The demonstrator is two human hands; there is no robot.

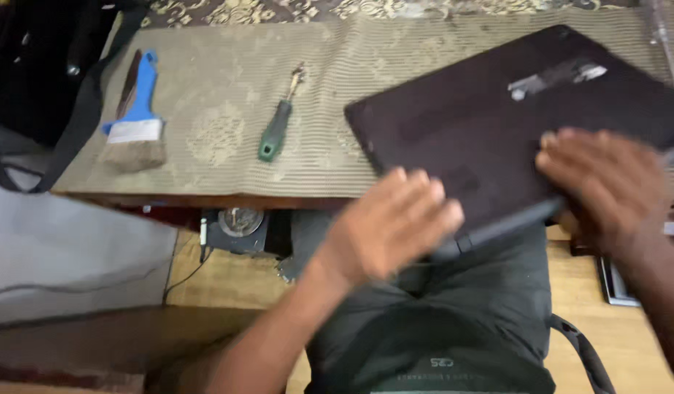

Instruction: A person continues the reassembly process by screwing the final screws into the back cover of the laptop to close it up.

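A low wooden table [205,198] with a ribbed tan cloth [227,102] on top. Faded flower shapes on the cloth. A rug [278,10] with light swirly patterns past the far edge. Yellow-brown wood floor [227,281] down below. A pale grey sheet [67,255] at the left. Something black [37,66] heaped in the top left corner. Soft daylight all over.
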